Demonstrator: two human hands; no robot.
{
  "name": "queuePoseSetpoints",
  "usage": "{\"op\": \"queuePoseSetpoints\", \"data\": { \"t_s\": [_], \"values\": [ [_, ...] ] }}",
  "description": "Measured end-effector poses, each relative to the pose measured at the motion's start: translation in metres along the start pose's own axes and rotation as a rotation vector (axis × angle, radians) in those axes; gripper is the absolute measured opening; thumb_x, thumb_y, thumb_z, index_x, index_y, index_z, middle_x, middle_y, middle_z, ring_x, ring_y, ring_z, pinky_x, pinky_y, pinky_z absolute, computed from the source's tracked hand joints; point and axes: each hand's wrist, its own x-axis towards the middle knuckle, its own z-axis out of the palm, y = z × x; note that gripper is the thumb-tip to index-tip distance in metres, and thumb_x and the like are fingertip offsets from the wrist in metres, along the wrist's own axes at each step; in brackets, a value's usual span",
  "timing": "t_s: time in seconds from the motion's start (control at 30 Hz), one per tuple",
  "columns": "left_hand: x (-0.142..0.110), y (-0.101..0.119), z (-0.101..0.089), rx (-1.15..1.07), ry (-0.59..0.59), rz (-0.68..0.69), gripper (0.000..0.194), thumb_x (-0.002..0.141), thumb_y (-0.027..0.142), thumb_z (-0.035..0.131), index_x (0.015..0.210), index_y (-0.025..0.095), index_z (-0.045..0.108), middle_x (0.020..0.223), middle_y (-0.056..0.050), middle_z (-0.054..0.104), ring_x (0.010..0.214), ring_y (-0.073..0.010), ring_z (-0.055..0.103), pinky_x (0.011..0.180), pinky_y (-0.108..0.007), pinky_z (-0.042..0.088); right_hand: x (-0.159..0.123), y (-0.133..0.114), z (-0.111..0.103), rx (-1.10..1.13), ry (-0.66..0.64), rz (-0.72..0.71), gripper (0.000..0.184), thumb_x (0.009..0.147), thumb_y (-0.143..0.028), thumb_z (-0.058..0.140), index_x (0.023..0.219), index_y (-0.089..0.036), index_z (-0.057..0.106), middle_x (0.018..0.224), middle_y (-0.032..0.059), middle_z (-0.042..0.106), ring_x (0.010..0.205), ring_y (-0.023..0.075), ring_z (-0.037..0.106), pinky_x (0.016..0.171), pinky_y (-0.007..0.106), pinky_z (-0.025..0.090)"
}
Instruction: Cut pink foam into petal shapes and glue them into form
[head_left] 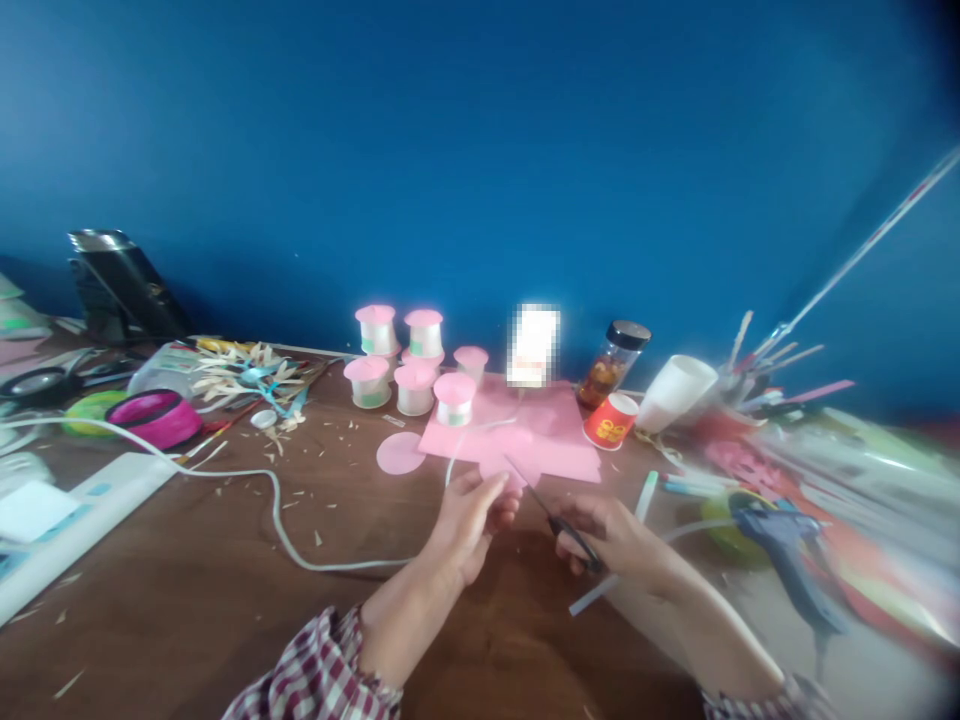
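My left hand (469, 525) is closed, pinching a piece of pink paper (511, 455) at its near edge. In my right hand (611, 535) are dark-handled scissors (570, 538), the fingers wrapped round the handles. The blades point up and left, at the edge of the held paper. Behind both hands lies a larger pink sheet (555, 415), and a pink paper circle (400, 453) rests on the table to its left. Several white paper cups (367, 385) with pink round tops stand farther back, some stacked in two layers.
A white cable (274, 500) crosses the table to a power strip (105, 520) at left. A glue gun (787, 560) lies at right. Toward the back right are a red cup (611, 420), a dark-lidded jar (611, 360) and a white cup (675, 390). Paper scraps litter the left side.
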Motion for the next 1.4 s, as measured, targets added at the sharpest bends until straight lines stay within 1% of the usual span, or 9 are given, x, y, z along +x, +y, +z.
{"op": "queuePoseSetpoints", "data": {
  "t_s": [0.2, 0.27, 0.37, 0.5, 0.67, 0.87, 1.1, 1.3, 1.4],
  "values": [
    [0.004, 0.003, -0.003, -0.032, 0.046, 0.030, 0.020, 0.064, 0.024, 0.076, 0.071, 0.009, 0.066, 0.063, -0.004, 0.064, 0.052, -0.0073, 0.056, 0.046, -0.016, 0.042, -0.012, -0.004, -0.014, 0.001, -0.175, -0.005, 0.038, 0.080, -0.035, 0.066, 0.109, -0.016, 0.052, 0.083, 0.0066, 0.069, 0.067, 0.0156, 0.065, 0.058, 0.026, 0.050],
    [0.006, 0.005, -0.003, -0.042, 0.048, 0.048, 0.018, 0.064, 0.024, 0.075, 0.071, 0.009, 0.066, 0.064, -0.004, 0.064, 0.053, -0.0066, 0.056, 0.047, -0.015, 0.043, -0.016, -0.006, -0.023, -0.027, -0.170, -0.016, 0.035, 0.080, -0.034, 0.066, 0.108, -0.018, 0.050, 0.084, 0.0061, 0.069, 0.072, 0.0166, 0.066, 0.063, 0.028, 0.051],
    [0.006, 0.006, -0.002, -0.061, 0.059, 0.054, 0.017, 0.062, 0.021, 0.076, 0.068, 0.010, 0.065, 0.063, -0.002, 0.062, 0.053, -0.0060, 0.054, 0.048, -0.015, 0.042, -0.017, -0.004, -0.039, -0.120, -0.050, -0.071, 0.029, 0.081, -0.035, 0.064, 0.102, -0.018, 0.052, 0.086, 0.0071, 0.071, 0.077, 0.0190, 0.068, 0.065, 0.029, 0.052],
    [0.006, 0.004, -0.002, -0.062, 0.042, 0.051, 0.018, 0.060, 0.021, 0.077, 0.070, 0.012, 0.065, 0.065, 0.000, 0.062, 0.052, -0.0044, 0.052, 0.048, -0.014, 0.041, -0.008, 0.005, -0.060, -0.314, 0.274, -0.188, 0.024, 0.079, -0.034, 0.062, 0.096, -0.017, 0.059, 0.096, 0.0101, 0.071, 0.091, 0.0236, 0.068, 0.077, 0.033, 0.052],
    [0.006, 0.001, -0.002, -0.020, 0.055, 0.023, 0.021, 0.056, 0.020, 0.079, 0.066, 0.014, 0.061, 0.059, 0.001, 0.060, 0.053, -0.0061, 0.053, 0.048, -0.015, 0.042, 0.008, 0.015, -0.070, -0.821, 0.494, -0.143, 0.012, 0.078, -0.024, 0.060, 0.087, -0.018, 0.067, 0.086, 0.0071, 0.073, 0.084, 0.0232, 0.069, 0.074, 0.029, 0.050],
    [0.003, 0.004, 0.000, 0.056, 0.039, 0.016, 0.022, 0.056, 0.020, 0.077, 0.064, 0.014, 0.058, 0.055, 0.002, 0.057, 0.052, -0.0070, 0.053, 0.048, -0.016, 0.043, 0.021, 0.023, -0.074, -0.952, 0.515, -0.100, 0.010, 0.079, -0.019, 0.058, 0.079, -0.018, 0.068, 0.079, 0.0056, 0.071, 0.078, 0.0229, 0.067, 0.069, 0.027, 0.045],
    [0.000, 0.005, 0.000, 0.073, -0.023, 0.001, 0.023, 0.060, 0.021, 0.075, 0.068, 0.015, 0.054, 0.058, 0.004, 0.055, 0.055, -0.0066, 0.054, 0.050, -0.016, 0.044, 0.018, 0.018, -0.069, -1.040, 0.501, -0.103, 0.019, 0.087, -0.019, 0.049, 0.090, -0.018, 0.068, 0.089, 0.0070, 0.071, 0.084, 0.0214, 0.065, 0.072, 0.027, 0.043],
    [-0.002, 0.008, 0.005, 0.149, -0.002, 0.017, 0.027, 0.064, 0.018, 0.072, 0.086, 0.016, 0.057, 0.064, 0.004, 0.057, 0.054, -0.0064, 0.054, 0.050, -0.017, 0.044, 0.009, 0.005, -0.052, -1.098, 0.621, -0.130, 0.020, 0.088, -0.023, 0.051, 0.102, -0.017, 0.065, 0.105, 0.0113, 0.066, 0.099, 0.0256, 0.059, 0.081, 0.031, 0.041],
    [-0.001, 0.006, 0.003, 0.271, -0.023, 0.104, 0.037, 0.065, 0.017, 0.070, 0.099, 0.015, 0.054, 0.064, 0.003, 0.058, 0.052, -0.0084, 0.053, 0.046, -0.019, 0.043, -0.002, -0.001, -0.039, -1.120, 0.558, -0.141, 0.016, 0.089, -0.026, 0.051, 0.095, -0.020, 0.065, 0.098, 0.0073, 0.067, 0.088, 0.0219, 0.062, 0.072, 0.028, 0.042]
  ]
}}
